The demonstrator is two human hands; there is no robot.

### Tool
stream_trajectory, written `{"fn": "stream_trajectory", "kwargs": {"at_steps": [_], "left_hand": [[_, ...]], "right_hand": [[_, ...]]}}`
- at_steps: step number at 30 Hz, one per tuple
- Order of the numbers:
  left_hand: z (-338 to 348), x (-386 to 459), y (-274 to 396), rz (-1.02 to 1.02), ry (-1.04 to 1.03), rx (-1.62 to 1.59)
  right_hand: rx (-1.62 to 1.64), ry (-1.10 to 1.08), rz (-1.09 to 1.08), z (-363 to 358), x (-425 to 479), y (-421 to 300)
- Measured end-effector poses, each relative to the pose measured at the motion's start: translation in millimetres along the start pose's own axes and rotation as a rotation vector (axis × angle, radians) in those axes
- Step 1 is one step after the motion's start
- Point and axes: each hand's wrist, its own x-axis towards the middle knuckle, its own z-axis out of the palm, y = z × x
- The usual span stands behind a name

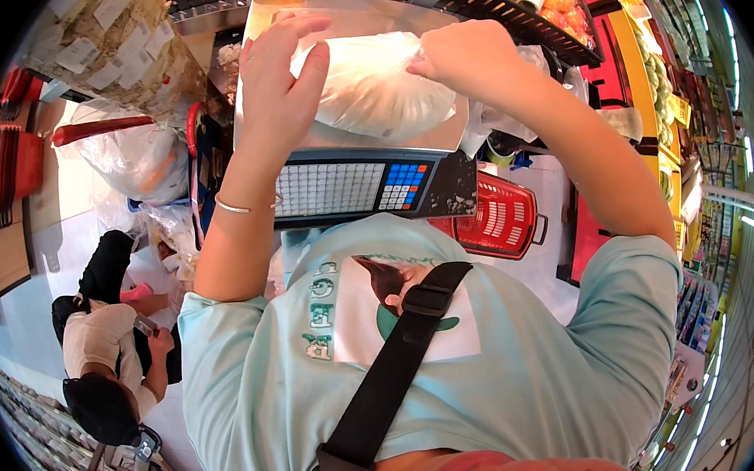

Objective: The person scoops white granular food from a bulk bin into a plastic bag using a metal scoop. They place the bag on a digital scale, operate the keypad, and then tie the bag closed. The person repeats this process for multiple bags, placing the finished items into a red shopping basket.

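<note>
A filled, whitish translucent plastic bag (379, 96) lies on the metal platform (356, 137) of a weighing scale. My right hand (469, 52) grips the gathered end of the bag at its right side. Over the bag's left end is my left hand (284, 70), thumb and fingers apart and nothing held in it; whether it touches the plastic I cannot tell. On the near side of the scale sits its keypad (346, 185), with pale keys and a block of blue ones. The bag's contents are blurred by the plastic.
A red shopping basket (498, 216) stands below the scale's right side. Black crates (519, 15) border the far right, near bagged orange fruit (565, 5). Left are a label-covered column (130, 49) and a large plastic bag (138, 154). Another person (103, 343) is at lower left.
</note>
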Motion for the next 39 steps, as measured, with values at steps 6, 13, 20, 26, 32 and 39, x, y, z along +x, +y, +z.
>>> {"fn": "stream_trajectory", "kwargs": {"at_steps": [6,13,20,26,32,39], "left_hand": [[-0.7,-9.4,-4.4,-0.020,-0.033,-0.113],[38.5,-15.0,14.4,-0.094,-0.097,-0.486],[104.8,-10.7,64.9,0.046,-0.254,-0.434],[195.6,-36.1,128.9,0.102,-0.372,-0.416],[317.1,-122.1,177.4,-0.137,-0.582,-0.524],[395.0,-266.4,158.7,-0.444,-0.980,-0.370]], "right_hand": [[0.693,0.063,0.179,13.4,-16.9,16.5],[1.185,0.428,0.313,1.4,-131.3,40.4],[1.256,0.453,0.868,37.5,-275.0,83.7],[1.361,0.328,1.119,158.2,-359.4,138.3],[1.149,-0.153,1.052,385.0,-409.3,169.2],[0.739,-0.576,1.002,581.5,-392.8,177.6]]}}
